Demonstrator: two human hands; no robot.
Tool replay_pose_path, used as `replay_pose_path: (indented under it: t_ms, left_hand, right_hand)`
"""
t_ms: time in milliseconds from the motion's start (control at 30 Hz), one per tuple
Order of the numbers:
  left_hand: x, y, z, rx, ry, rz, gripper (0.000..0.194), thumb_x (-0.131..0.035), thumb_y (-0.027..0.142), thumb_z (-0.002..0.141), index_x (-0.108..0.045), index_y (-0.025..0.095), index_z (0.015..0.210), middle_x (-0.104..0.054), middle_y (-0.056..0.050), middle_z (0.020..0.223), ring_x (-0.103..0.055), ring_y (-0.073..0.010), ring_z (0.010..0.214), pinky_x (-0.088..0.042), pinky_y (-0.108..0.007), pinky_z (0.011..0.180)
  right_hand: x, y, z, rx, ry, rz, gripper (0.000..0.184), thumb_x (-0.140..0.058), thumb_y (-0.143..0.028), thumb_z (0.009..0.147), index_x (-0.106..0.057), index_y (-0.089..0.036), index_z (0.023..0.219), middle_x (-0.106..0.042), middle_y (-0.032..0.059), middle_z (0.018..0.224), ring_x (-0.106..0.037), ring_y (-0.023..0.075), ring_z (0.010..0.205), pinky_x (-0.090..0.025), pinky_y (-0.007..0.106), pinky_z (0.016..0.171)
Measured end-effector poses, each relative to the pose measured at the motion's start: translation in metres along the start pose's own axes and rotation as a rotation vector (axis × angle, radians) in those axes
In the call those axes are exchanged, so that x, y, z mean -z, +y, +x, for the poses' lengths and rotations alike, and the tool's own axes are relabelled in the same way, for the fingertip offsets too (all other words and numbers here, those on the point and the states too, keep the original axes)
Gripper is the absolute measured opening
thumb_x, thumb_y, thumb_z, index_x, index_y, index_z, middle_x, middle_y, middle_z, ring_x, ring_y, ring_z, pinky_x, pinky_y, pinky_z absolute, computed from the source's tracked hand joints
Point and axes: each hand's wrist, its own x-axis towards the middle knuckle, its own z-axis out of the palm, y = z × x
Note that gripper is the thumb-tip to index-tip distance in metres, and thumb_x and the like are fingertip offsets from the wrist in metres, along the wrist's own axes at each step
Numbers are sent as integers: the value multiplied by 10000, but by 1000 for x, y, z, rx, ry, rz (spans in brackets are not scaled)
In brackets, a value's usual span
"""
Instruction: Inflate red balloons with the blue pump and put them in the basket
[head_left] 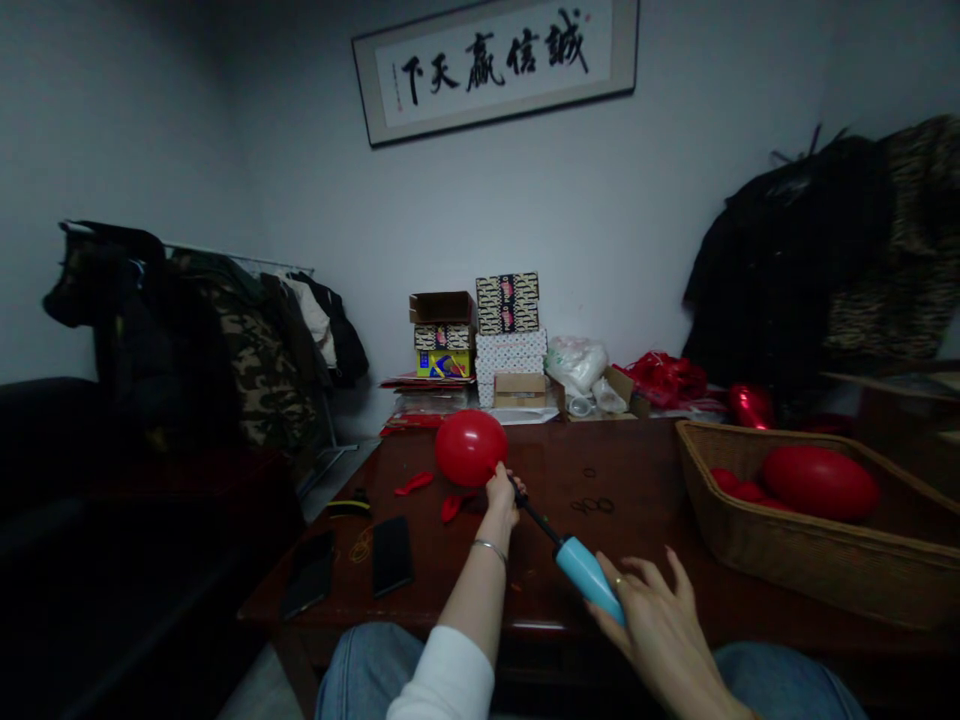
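My left hand [501, 493] pinches the neck of a partly inflated red balloon [470, 447] onto the black nozzle of a hand pump. The pump's light blue barrel [589, 577] slants down toward me. My right hand [654, 618] grips the near end of that barrel, fingers spread loosely around it. Both hands hover just above the near part of the dark wooden table [637, 480]. A bracelet shows on my left wrist and a ring on my right hand.
Two flat red balloons [414, 484] lie left of my left hand. Two dark phones [391, 553] rest at the table's near left. A wicker basket [795, 560] with inflated red balloons [819, 482] stands right. Stacked boxes [508, 335] and bags line the far edge. Rubber bands [592, 504] lie mid-table.
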Motion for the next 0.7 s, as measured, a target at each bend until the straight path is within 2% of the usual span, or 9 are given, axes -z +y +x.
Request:
replay_pose_path:
  t_ms: [200, 333, 500, 700]
  left_hand:
    - [-8, -10, -13, 34, -6, 6, 297, -424, 403, 866, -405, 185, 665, -387, 52, 443, -367, -72, 350, -294, -192, 392]
    - [-9, -14, -14, 51, -29, 28, 290, -440, 394, 859, -418, 181, 662, -409, 41, 446, -384, -73, 361, -313, -194, 405]
    - [-9, -14, -12, 41, -35, 41, 289, -447, 416, 848, -411, 186, 677, -385, 56, 444, -365, -72, 345, -291, -193, 387]
    - [-9, -6, -7, 13, -25, 42, 267, -430, 394, 860, -406, 185, 695, -395, 56, 453, -369, -70, 346, -285, -188, 389]
  right_hand:
    - [-3, -19, 44, -42, -38, -21, 391, -485, -375, 825, -566, -168, 1147, -689, 58, 796, -546, 237, 947, -116, 531, 1027]
    - [-7, -26, 56, -70, -57, -28, 394, -479, -370, 831, -569, -144, 1142, -687, 70, 794, -546, 234, 941, -102, 521, 1033]
    - [-10, -24, 45, -75, -50, -8, 412, -470, -378, 840, -546, -149, 1174, -690, 61, 810, -547, 239, 957, -115, 528, 1030]
    - [-1, -7, 15, -37, -20, 6, 427, -490, -384, 828, -532, -168, 1194, -695, 58, 844, -558, 241, 964, -130, 538, 1031]
